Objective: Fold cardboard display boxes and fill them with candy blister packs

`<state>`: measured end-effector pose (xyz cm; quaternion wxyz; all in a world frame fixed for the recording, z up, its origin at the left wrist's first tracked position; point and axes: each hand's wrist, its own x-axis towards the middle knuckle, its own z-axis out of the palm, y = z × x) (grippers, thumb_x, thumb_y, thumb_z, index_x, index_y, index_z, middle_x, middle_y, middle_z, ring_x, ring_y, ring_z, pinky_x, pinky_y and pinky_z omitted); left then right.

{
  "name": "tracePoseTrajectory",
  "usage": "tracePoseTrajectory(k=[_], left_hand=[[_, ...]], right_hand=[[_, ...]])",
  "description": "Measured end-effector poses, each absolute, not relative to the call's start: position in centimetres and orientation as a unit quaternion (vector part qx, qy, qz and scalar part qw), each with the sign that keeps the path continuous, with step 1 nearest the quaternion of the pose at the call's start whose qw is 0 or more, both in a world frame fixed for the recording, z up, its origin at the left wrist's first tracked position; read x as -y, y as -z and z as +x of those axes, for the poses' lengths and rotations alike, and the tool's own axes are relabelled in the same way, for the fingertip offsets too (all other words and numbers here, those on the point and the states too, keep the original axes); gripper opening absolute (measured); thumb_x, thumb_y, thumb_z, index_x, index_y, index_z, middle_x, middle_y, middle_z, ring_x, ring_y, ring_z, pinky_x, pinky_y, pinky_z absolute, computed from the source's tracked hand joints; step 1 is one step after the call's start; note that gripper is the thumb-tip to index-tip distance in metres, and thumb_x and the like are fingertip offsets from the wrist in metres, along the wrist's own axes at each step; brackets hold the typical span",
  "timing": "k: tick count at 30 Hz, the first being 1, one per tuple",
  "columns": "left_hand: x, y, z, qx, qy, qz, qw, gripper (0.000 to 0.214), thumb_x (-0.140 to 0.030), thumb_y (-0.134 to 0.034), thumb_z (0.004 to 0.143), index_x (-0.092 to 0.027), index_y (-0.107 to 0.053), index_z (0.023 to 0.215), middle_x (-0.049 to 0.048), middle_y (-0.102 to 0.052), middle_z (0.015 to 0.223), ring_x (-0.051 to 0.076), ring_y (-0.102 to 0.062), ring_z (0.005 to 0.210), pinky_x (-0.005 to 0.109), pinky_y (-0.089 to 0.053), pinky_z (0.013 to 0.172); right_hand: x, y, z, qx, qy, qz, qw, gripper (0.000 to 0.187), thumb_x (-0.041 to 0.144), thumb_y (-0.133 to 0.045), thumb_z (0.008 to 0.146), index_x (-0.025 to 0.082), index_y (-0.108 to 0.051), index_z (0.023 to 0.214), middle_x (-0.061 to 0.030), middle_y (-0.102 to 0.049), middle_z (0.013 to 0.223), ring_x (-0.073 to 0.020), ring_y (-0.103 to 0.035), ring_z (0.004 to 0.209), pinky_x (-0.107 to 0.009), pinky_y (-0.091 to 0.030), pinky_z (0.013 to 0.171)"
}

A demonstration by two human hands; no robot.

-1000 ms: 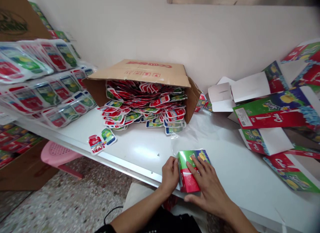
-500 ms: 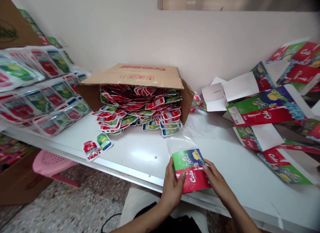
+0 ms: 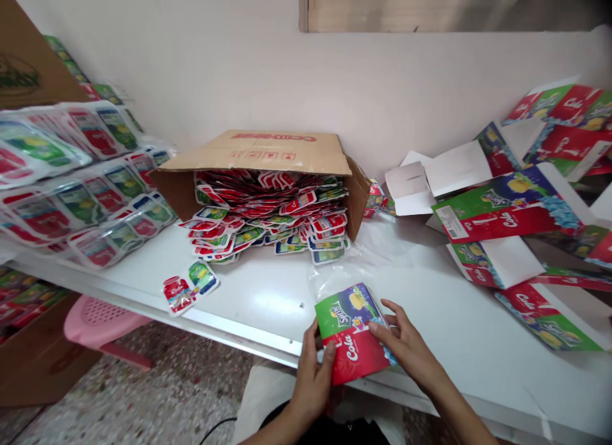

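Observation:
A small printed carton [image 3: 351, 343], green and blue above and red below with "Sprite" and "Cola" on it, is tilted over the table's front edge. My left hand [image 3: 313, 368] grips its left side, thumb on the front face. On the right side, my right hand [image 3: 401, 336] has its thumb on the front and its fingers near the side edge, partly apart; whether it grips firmly is hard to tell. Behind the carton lies a clear plastic bag [image 3: 335, 273]. A pair of cola and lemon sachets [image 3: 178, 294] rests on the table to the left.
A cardboard box [image 3: 282, 148] on its side spills many sachets [image 3: 253, 228] onto the white table [image 3: 268, 298]. Sachet strips [image 3: 76, 196] are stacked at left. Unfolded cartons [image 3: 507, 203] are piled at right. A pink stool [image 3: 102, 314] stands below.
The carton has shifted slightly left and turned anticlockwise. My left hand has moved left with it, and my right hand's fingers have spread at its right edge.

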<state>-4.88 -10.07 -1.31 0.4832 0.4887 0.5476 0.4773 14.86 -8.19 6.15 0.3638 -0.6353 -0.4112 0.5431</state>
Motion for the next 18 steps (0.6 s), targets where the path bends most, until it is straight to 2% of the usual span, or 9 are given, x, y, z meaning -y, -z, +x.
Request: tracePoseTrajectory(k=[2,4,7,8,10,12,14,16,18], left_hand=[[8.1,0.6,-6.3,-0.61,-0.493,0.49,0.38,0.041,-0.046,-0.04,0.092,-0.019,-0.048,0.123,0.0118,-0.055,0.125,0.024,-0.05,0.119,0.045,-0.04,0.102],[5.0,-0.7,-7.1,-0.613,-0.49,0.525,0.329,0.04,-0.046,-0.048,0.088,-0.019,-0.052,0.118,0.0103,-0.058,0.118,0.023,-0.055,0.111,0.042,-0.043,0.097],[-0.4,-2.8,-6.9,-0.553,-0.409,0.608,0.397,0.038,-0.046,-0.06,0.08,-0.016,-0.061,0.103,0.009,-0.065,0.103,0.02,-0.063,0.088,0.033,-0.051,0.076],[-2.0,-3.3,-6.5,-0.524,-0.367,0.636,0.432,0.042,-0.047,-0.065,0.075,-0.015,-0.062,0.102,0.009,-0.067,0.098,0.019,-0.064,0.081,0.03,-0.052,0.069],[-4.2,-3.8,-5.5,-0.502,-0.352,0.661,0.433,0.047,-0.045,-0.074,0.064,-0.015,-0.065,0.099,0.0077,-0.068,0.092,0.018,-0.063,0.072,0.027,-0.05,0.062],[-5.2,-3.8,-4.4,-0.483,-0.354,0.681,0.42,0.034,-0.041,-0.073,0.066,-0.016,-0.068,0.089,0.0043,-0.069,0.083,0.016,-0.062,0.067,0.025,-0.048,0.06],[-5.1,-3.8,-3.7,-0.466,-0.362,0.695,0.411,0.02,-0.037,-0.063,0.076,-0.017,-0.069,0.079,0.0012,-0.068,0.071,0.014,-0.06,0.063,0.024,-0.047,0.06],[-4.2,-4.1,-3.6,-0.457,-0.373,0.7,0.403,0.022,-0.034,-0.056,0.082,-0.018,-0.068,0.076,0.0004,-0.065,0.066,0.014,-0.059,0.062,0.023,-0.046,0.06],[-3.0,-4.6,-4.0,-0.454,-0.382,0.703,0.392,0.021,-0.033,-0.055,0.083,-0.018,-0.068,0.078,0.0014,-0.066,0.07,0.014,-0.06,0.066,0.023,-0.046,0.06]], right_hand=[[8.4,-7.1,14.2,0.444,-0.51,-0.648,0.351,0.074,0.053,-0.059,0.077,0.022,-0.029,0.137,-0.0116,-0.059,0.119,-0.0234,-0.064,0.099,-0.034,-0.053,0.081],[8.5,-7.7,13.5,0.492,-0.464,-0.662,0.322,0.073,0.05,-0.059,0.077,0.024,-0.028,0.138,-0.0107,-0.057,0.122,-0.0227,-0.063,0.101,-0.035,-0.051,0.086],[8.4,-8.1,12.9,0.56,-0.391,-0.676,0.277,0.076,0.045,-0.062,0.075,0.026,-0.027,0.139,-0.0108,-0.053,0.126,-0.0245,-0.061,0.105,-0.039,-0.047,0.091],[8.3,-8.1,12.8,0.578,-0.372,-0.676,0.266,0.076,0.045,-0.063,0.074,0.027,-0.027,0.139,-0.0111,-0.052,0.128,-0.0255,-0.06,0.107,-0.04,-0.047,0.092],[8.2,-8.0,12.8,0.603,-0.348,-0.672,0.25,0.076,0.045,-0.062,0.073,0.027,-0.028,0.139,-0.0113,-0.051,0.128,-0.0267,-0.059,0.108,-0.041,-0.047,0.091],[8.1,-7.9,12.9,0.621,-0.327,-0.67,0.241,0.074,0.045,-0.062,0.074,0.027,-0.03,0.138,-0.0108,-0.053,0.126,-0.0275,-0.059,0.107,-0.041,-0.048,0.089],[8.1,-7.9,13.1,0.633,-0.299,-0.674,0.238,0.074,0.047,-0.061,0.074,0.028,-0.031,0.138,-0.0102,-0.055,0.124,-0.0286,-0.059,0.107,-0.042,-0.048,0.088],[8.1,-7.7,13.4,0.633,-0.27,-0.686,0.234,0.073,0.048,-0.061,0.074,0.027,-0.033,0.138,-0.0103,-0.056,0.122,-0.0293,-0.059,0.107,-0.043,-0.047,0.088],[8.1,-7.6,13.6,0.624,-0.253,-0.702,0.232,0.072,0.048,-0.059,0.075,0.025,-0.033,0.138,-0.0108,-0.058,0.119,-0.029,-0.059,0.106,-0.043,-0.048,0.088]])
